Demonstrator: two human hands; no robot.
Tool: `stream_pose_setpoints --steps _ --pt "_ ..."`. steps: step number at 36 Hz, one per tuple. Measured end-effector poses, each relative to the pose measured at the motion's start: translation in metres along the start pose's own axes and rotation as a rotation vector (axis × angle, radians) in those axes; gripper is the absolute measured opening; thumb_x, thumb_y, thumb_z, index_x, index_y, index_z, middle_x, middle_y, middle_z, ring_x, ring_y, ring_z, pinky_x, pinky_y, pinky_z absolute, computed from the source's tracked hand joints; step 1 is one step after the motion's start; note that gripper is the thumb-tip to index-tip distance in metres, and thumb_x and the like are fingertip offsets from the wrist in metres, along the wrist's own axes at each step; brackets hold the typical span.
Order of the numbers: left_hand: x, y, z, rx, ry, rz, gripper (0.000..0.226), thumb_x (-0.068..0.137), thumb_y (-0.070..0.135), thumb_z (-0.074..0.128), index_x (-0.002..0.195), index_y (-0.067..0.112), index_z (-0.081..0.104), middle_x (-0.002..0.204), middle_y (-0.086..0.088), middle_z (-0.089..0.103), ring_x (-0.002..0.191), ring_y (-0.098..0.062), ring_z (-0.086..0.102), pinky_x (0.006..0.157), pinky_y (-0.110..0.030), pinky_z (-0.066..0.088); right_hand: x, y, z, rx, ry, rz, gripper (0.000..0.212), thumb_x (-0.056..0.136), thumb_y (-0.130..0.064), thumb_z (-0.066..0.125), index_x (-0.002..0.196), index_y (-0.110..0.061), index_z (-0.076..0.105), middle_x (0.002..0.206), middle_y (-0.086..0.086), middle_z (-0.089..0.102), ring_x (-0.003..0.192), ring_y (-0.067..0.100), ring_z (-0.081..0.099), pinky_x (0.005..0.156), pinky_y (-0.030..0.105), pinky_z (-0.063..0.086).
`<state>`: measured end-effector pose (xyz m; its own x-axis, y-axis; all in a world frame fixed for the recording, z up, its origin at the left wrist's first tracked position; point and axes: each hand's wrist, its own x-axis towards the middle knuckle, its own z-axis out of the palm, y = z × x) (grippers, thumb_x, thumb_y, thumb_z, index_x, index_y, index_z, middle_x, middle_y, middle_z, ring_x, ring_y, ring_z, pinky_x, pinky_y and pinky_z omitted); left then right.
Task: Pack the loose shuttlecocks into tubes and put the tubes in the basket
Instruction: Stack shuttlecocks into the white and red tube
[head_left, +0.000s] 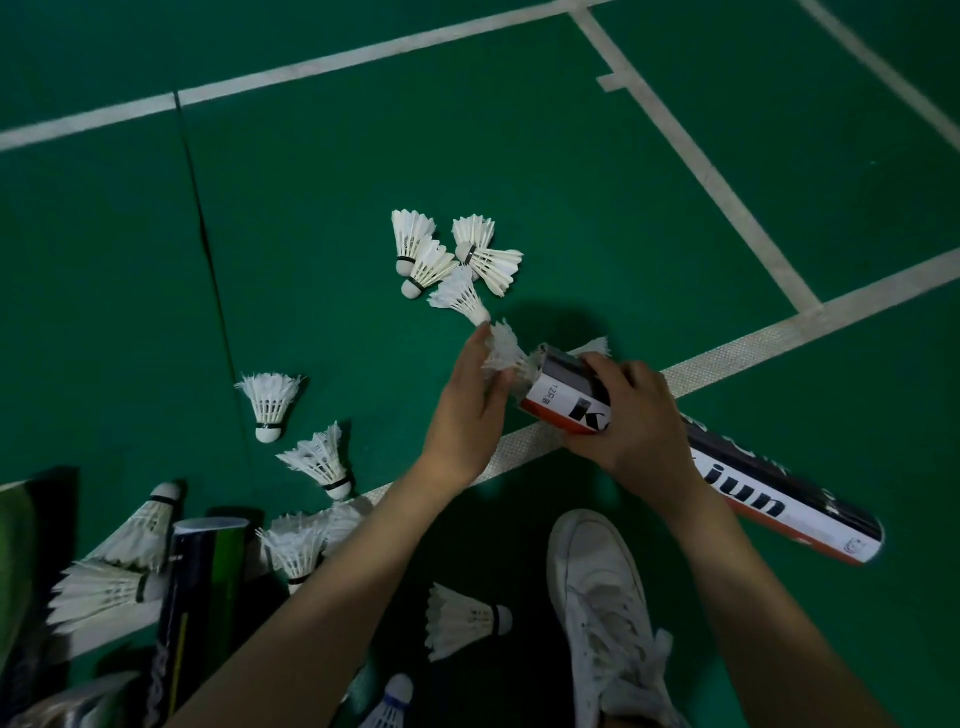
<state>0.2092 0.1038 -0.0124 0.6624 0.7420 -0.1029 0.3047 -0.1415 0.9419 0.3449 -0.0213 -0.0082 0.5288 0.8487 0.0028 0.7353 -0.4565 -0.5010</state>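
White shoe (602, 597) stands on green floor (519, 156) crossed by white lines (727, 208). Left hand (467, 410) pinches shuttlecock (501, 353) at tube (753, 493) mouth; right hand (634, 421) curls round tube. Loose shuttlecocks (447, 254) lie around.

A single wide-angle head-worn view looks forward and steeply down from above the person's own forearms, close over the left hand (467, 410) and right hand (634, 421), onto the green court floor with white lines (571, 171) receding toward the top edge.
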Motion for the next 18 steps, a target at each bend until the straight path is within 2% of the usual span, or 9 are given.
stream_pose_setpoints --steps 3,5,6,9,10,13,16,18 --pt "-0.001 0.002 -0.001 0.084 0.003 0.091 0.052 0.099 0.017 0.043 0.147 0.009 0.025 0.15 -0.001 0.033 0.129 0.002 0.033 0.101 -0.002 0.026 0.001 -0.002 -0.002 0.025 0.002 0.016 0.079 0.063 -0.046 0.068 0.133 -0.017 0.047 0.104 0.009 0.048 0.096 0.028 0.046 0.077 0.04 0.044" --pt "0.001 0.002 -0.003 0.068 -0.008 0.08 0.052 0.099 0.016 0.044 0.147 0.008 0.025 0.147 0.001 0.034 0.12 0.013 0.031 0.094 0.005 0.025 0.002 -0.001 -0.004 0.03 0.011 0.014 0.08 0.062 -0.045 0.069 0.133 -0.017 0.047 0.105 0.009 0.048 0.097 0.027 0.046 0.078 0.04 0.043" --pt "0.002 0.005 -0.004 0.04 -0.042 0.059 0.053 0.099 0.019 0.044 0.147 0.009 0.025 0.147 0.0 0.035 0.12 0.014 0.032 0.096 0.002 0.026 0.002 -0.001 -0.005 0.027 0.017 0.012 0.081 0.062 -0.046 0.069 0.133 -0.016 0.047 0.105 0.009 0.048 0.098 0.027 0.046 0.079 0.04 0.043" --pt "-0.001 0.012 0.0 -0.096 -0.18 -0.04 0.056 0.098 0.036 0.04 0.147 0.016 0.024 0.142 0.0 0.046 0.12 0.001 0.047 0.105 -0.022 0.037 0.003 -0.001 -0.008 0.034 0.022 0.027 0.081 0.062 -0.039 0.075 0.134 -0.017 0.045 0.106 0.008 0.047 0.099 0.027 0.045 0.081 0.04 0.043" --pt "-0.003 0.016 0.003 -0.121 -0.205 -0.049 0.056 0.097 0.04 0.039 0.146 0.018 0.023 0.141 0.002 0.045 0.119 0.001 0.048 0.105 -0.026 0.039 0.004 -0.002 -0.009 0.04 0.026 0.029 0.081 0.062 -0.036 0.077 0.134 -0.017 0.045 0.105 0.008 0.047 0.099 0.027 0.045 0.08 0.04 0.042" --pt "-0.003 0.023 0.013 -0.187 -0.245 -0.025 0.064 0.093 0.048 0.036 0.149 0.03 0.012 0.148 0.018 0.024 0.132 0.007 0.03 0.113 -0.023 0.027 0.007 -0.004 -0.01 0.027 0.045 0.025 0.083 0.059 -0.031 0.079 0.133 -0.017 0.046 0.104 0.009 0.049 0.097 0.029 0.047 0.08 0.038 0.041" --pt "-0.001 0.026 0.024 -0.22 -0.263 -0.023 0.064 0.093 0.054 0.033 0.15 0.031 0.015 0.157 0.011 0.015 0.144 -0.002 0.014 0.12 -0.038 0.014 0.01 -0.002 -0.01 0.011 0.041 0.054 0.083 0.058 -0.03 0.08 0.133 -0.019 0.046 0.103 0.01 0.048 0.095 0.028 0.046 0.079 0.038 0.042" --pt "0.002 0.029 0.028 -0.252 -0.281 -0.067 0.057 0.097 0.052 0.027 0.149 0.032 0.017 0.158 0.01 0.015 0.144 -0.002 0.01 0.12 -0.039 0.011 0.011 0.003 -0.01 0.013 0.045 0.083 0.084 0.057 -0.033 0.079 0.133 -0.018 0.046 0.103 0.011 0.049 0.095 0.03 0.047 0.079 0.04 0.043"
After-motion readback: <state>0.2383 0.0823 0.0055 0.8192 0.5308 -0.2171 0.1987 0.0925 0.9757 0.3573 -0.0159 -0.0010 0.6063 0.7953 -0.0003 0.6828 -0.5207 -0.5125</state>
